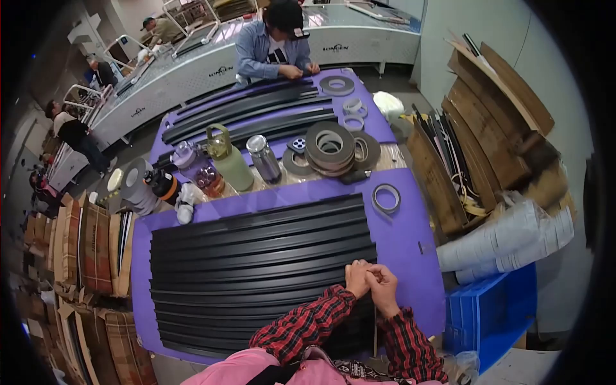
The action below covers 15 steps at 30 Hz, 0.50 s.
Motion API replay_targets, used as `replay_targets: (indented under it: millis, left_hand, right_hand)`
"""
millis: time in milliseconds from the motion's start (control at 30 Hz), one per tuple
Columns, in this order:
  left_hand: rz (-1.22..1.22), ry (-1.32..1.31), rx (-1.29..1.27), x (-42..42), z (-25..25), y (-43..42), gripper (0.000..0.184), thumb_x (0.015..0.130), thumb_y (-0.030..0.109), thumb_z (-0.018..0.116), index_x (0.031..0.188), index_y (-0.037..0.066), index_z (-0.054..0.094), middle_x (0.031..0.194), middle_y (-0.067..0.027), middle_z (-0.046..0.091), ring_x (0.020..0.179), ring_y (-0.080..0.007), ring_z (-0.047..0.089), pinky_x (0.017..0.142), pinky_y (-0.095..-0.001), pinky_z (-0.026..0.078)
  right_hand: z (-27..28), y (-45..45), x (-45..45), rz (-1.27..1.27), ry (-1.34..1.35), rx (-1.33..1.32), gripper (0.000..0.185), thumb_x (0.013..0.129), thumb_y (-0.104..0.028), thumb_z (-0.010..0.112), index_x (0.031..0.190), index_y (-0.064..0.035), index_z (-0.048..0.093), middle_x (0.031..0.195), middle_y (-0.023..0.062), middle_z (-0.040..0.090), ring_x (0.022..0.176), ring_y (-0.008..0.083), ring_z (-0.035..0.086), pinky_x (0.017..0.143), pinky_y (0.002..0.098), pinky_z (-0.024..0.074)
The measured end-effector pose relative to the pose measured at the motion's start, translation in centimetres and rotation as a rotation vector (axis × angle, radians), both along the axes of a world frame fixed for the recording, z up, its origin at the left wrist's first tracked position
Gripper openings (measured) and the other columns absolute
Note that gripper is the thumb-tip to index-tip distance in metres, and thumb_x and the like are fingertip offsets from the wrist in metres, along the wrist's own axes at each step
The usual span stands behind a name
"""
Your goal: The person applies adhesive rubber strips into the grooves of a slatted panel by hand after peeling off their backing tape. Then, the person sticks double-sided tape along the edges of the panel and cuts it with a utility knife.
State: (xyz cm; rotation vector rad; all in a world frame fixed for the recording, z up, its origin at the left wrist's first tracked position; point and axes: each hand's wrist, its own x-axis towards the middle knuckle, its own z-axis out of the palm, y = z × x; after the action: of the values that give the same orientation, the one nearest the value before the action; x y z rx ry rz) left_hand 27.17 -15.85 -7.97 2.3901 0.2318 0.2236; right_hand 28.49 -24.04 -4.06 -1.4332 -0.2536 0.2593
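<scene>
Black grooved strips (256, 276) lie side by side across the near part of the table in front of me, their long edges running from left to right and their right ends roughly in line. At those right ends I have both hands close together: my left hand (357, 280) rests over the edge of the strips with its fingers bent, and my right hand (385, 290) is just beside it, thumb and forefinger drawn together near my left fingers. Whether anything thin is pinched in either grip I cannot tell, as my fingers hide it. Red-and-black checked sleeves (301, 324) cover my forearms. Under the strips is a purple table covering (414, 256), and on it, beyond my hands, a single tape roll (375, 200) lies flat. Past the strips, a row of things crosses the table: a black-and-orange bottle (168, 187), a clear bottle with a reddish lower part (208, 179), a green handled bottle (232, 163), a silver can (264, 160) and a stack of tape rolls (328, 168). Farther off, more dark strips (256, 106) lie on purple, where a co-worker in a blue shirt (254, 51) has both hands near their far edge. To my right are a blue crate (487, 321), white plastic-wrapped rolls (497, 240) and an upright cardboard box (436, 183) holding long, thin pieces.
</scene>
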Motion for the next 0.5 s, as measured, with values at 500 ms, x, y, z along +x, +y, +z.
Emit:
replay_targets:
  millis: [500]
  left_hand:
    - [0.065,-0.122,-0.639,-10.7,12.2,7.8,0.016,0.081,0.015,0.05,0.077,0.001,0.057,0.062,0.0035,0.048,0.058,-0.004,0.043,0.052,-0.0193,0.037]
  right_hand:
    - [12.8,5.6,-1.0,0.236,0.258,0.681,0.009,0.076,0.0,0.05,0.084,-0.0031,0.049,0.078,0.0067,0.054,0.07,0.014,0.051,0.061,0.024,0.0412]
